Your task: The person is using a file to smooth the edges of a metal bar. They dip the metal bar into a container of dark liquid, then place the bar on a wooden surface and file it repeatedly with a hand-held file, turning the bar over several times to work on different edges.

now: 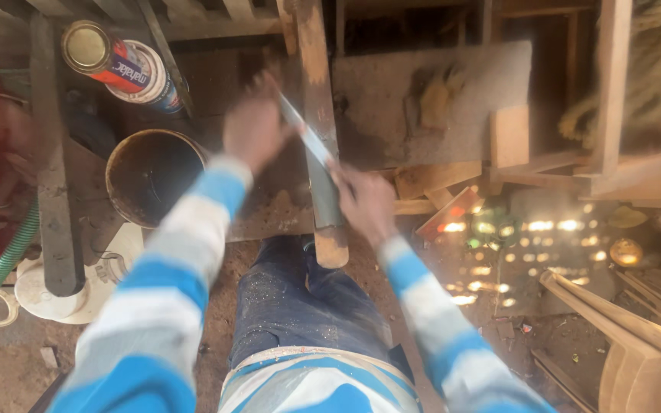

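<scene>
**Striped Sleeves and Dusty Denim**

A long-sleeved top in broad horizontal bands of bright blue and white was worn, and the same stripes were seen across the lower front of the body. Each sleeve was closed at the wrist by a pale, ribbed cuff. Both the left hand (255, 130) and the right hand (366, 203) were left bare, without gloves. Dark blue denim trousers were worn, flecked all over with pale sawdust.

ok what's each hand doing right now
left hand: closed on the far end of the flat metal blade
right hand: closed on its near end, over the wooden plank
</scene>
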